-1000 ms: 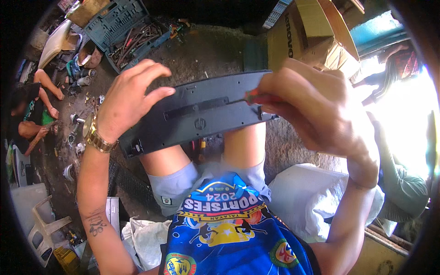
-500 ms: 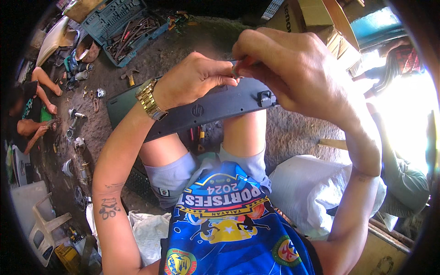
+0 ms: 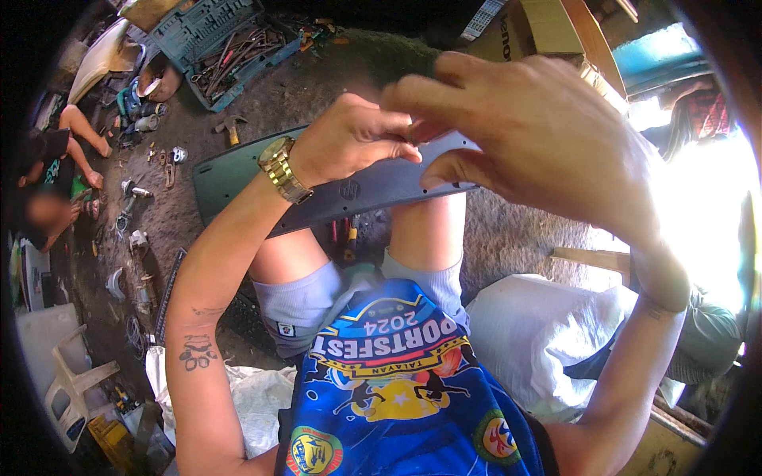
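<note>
A dark keyboard (image 3: 381, 184) lies underside up across my thighs. Over its far edge, my left hand (image 3: 341, 143) is closed, thumb and forefinger pinched on something too small to make out. My right hand (image 3: 516, 139) is raised over the keyboard's right end, blurred by motion. Its thumb stands apart from its curled fingers, and no object shows between them. The right fingertips are close to the left ones and partly overlap them in view. A gold watch (image 3: 283, 170) is on my left wrist.
A blue tool case (image 3: 210, 99) full of wrenches lies open at the far left, near a hammer (image 3: 231, 130). Metal parts (image 3: 127, 210) litter the left floor, where another person (image 3: 59, 170) sits. A carton (image 3: 548, 36) stands far right; a white sack (image 3: 532, 333) is beside my right thigh.
My right thumb has parted from its fingers, and the hand has turned over the keyboard's right end, covering the flip-out foot. My left hand has shifted slightly right, still pinched.
</note>
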The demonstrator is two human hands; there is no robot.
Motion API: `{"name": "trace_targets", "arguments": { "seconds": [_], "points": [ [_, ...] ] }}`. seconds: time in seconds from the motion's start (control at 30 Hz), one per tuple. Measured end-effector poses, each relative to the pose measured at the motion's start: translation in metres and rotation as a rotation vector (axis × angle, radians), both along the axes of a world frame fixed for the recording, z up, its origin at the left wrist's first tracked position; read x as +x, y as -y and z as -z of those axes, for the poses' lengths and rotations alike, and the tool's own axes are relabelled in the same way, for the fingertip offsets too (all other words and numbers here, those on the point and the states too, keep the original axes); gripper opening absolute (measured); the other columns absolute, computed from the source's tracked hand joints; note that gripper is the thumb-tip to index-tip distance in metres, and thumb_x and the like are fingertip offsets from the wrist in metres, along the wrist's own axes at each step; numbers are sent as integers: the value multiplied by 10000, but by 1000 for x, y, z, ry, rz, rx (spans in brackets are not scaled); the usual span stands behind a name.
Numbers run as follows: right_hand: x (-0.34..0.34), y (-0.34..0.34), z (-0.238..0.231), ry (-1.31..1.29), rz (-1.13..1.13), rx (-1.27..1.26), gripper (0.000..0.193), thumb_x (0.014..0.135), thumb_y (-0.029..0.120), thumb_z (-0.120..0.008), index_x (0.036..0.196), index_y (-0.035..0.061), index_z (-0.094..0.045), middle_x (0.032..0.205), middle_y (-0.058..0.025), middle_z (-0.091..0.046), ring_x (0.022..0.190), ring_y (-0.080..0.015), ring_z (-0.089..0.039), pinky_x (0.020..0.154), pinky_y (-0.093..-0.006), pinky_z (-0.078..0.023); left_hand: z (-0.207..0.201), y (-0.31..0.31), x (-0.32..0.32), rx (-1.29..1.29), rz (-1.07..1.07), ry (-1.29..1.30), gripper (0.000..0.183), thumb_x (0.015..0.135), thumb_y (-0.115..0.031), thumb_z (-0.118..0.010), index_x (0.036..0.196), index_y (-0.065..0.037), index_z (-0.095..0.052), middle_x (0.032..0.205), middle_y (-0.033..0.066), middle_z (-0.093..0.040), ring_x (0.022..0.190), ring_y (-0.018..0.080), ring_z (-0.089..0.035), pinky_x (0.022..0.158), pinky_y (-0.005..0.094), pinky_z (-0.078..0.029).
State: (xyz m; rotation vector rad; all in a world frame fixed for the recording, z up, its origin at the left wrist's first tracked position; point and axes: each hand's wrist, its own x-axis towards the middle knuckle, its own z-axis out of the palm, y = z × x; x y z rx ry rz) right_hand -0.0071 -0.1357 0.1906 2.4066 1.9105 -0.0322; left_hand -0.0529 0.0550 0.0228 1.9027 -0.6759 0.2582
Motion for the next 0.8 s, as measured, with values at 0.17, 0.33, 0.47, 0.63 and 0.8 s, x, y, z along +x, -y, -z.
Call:
{"name": "trace_targets", "arguments": {
  "seconds": [0.17, 0.33, 0.47, 0.63, 0.8],
  "points": [
    [-8, 0, -12, 229, 15, -127, 276, 867, 269, -721, 1111, 173, -635, 866, -72, -658, 802, -325, -696, 648, -461, -511, -1, 8, -2, 90, -139, 185, 195, 866, -174, -765, 996, -32, -736, 872, 162, -731, 776, 293, -716, 690, 376, -532],
    [-11, 3, -11, 142, 53, -49, 203, 891, 199, -686, 1093, 183, -662, 791, -65, -653, 800, -306, -694, 617, -455, -501, -3, 11, 0, 156, -115, 103, 224, 838, -205, -790, 967, -34, -724, 841, 159, -720, 765, 329, -706, 683, 398, -530],
    [-9, 7, -13, 183, -71, -41, 236, 885, 144, -674, 1111, 209, -680, 895, -76, -647, 813, -316, -684, 615, -452, -501, -5, 9, -1, 140, -116, 106, 232, 826, -214, -803, 957, -38, -729, 827, 173, -712, 766, 348, -708, 695, 399, -547],
    [-9, 7, -16, 147, 22, -81, 344, 856, 113, -699, 1171, 251, -681, 1032, -67, -633, 843, -315, -687, 637, -448, -520, -3, 10, -2, 199, -180, 239, 237, 858, -222, -784, 1017, -51, -749, 907, 199, -727, 806, 376, -711, 731, 423, -555],
    [-6, 8, -8, 34, -36, 96, 312, 854, 97, -694, 1134, 231, -665, 1043, -57, -632, 875, -318, -692, 655, -453, -522, 1, 11, -3, 106, -179, 159, 295, 865, -219, -783, 1096, -48, -716, 931, 175, -730, 820, 350, -715, 712, 417, -552]
  ]
}}
